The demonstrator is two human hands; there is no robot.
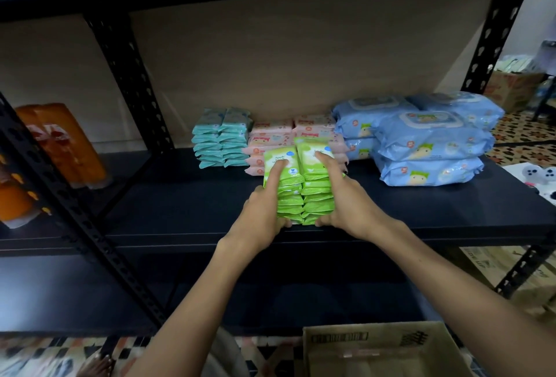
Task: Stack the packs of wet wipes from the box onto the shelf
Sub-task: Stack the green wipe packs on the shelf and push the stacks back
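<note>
Green packs of wet wipes (pixel 301 184) stand in two side-by-side stacks near the front edge of the dark shelf (pixel 186 196), clasped between both hands. The left hand (pixel 264 211) wraps the left stack, its forefinger laid flat on the top pack and its thumb tucked under the lowest pack at the front. The right hand (pixel 346 199) does likewise on the right stack, forefinger stretched over the top pack, thumb at the bottom front corner; the other fingers of both hands go round the far sides and are hidden. Just behind the green stacks, touching or nearly so, sit stacked pink packs (pixel 270 142), with teal packs (pixel 221 139) in two stacks to their left. Large blue packs (pixel 421 139) are piled to the right, toward the shelf's end. Orange bottles (pixel 60 145) in clear wrap lie on the neighbouring shelf bay at far left, beyond a black perforated upright (pixel 126 75). Below the arms, at the bottom of the view, an open cardboard box (pixel 376 346) stands on a patterned floor (pixel 39 355).
</note>
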